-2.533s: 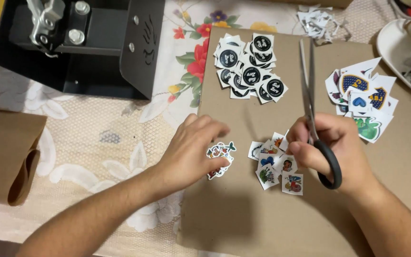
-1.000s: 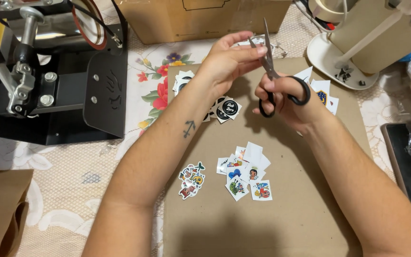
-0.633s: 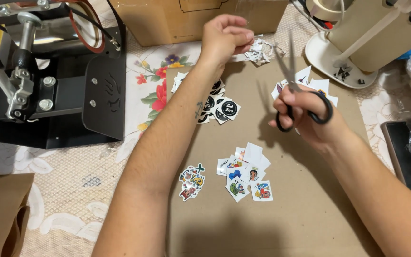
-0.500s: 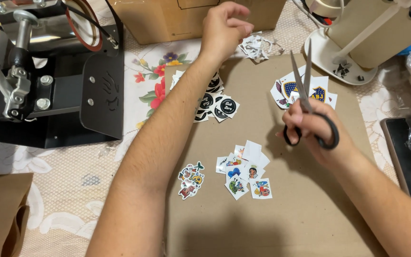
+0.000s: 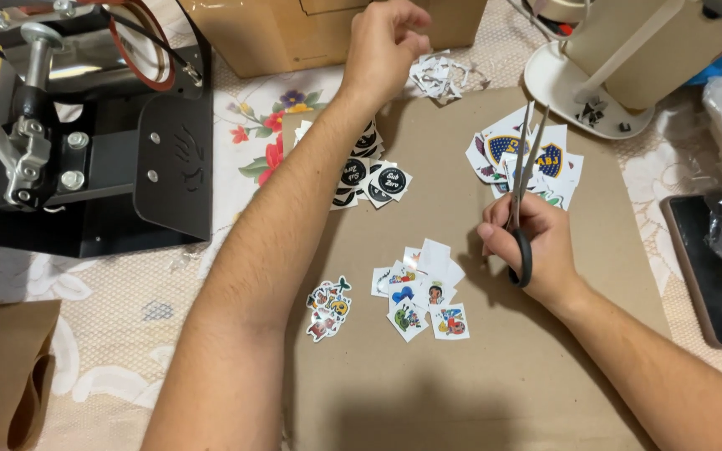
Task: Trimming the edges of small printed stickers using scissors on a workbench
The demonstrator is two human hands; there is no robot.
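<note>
Scraps dropped at the far edge, scissors held ready

The left hand's fingers [image 5: 407, 33] are loosely curled just above the pile of white paper trimmings [image 5: 440, 77] at the far edge of the brown card sheet [image 5: 503, 367]; whether a scrap is pinched cannot be told. The right hand [image 5: 532, 242] is clamped on the scissors [image 5: 521, 196], blades nearly together and pointing away, over the crest stickers [image 5: 524, 159]. Judged step: offcuts being discarded; next, an uncut piece must be fetched. Cut stickers [image 5: 421, 296] lie near the sheet's middle.
</note>
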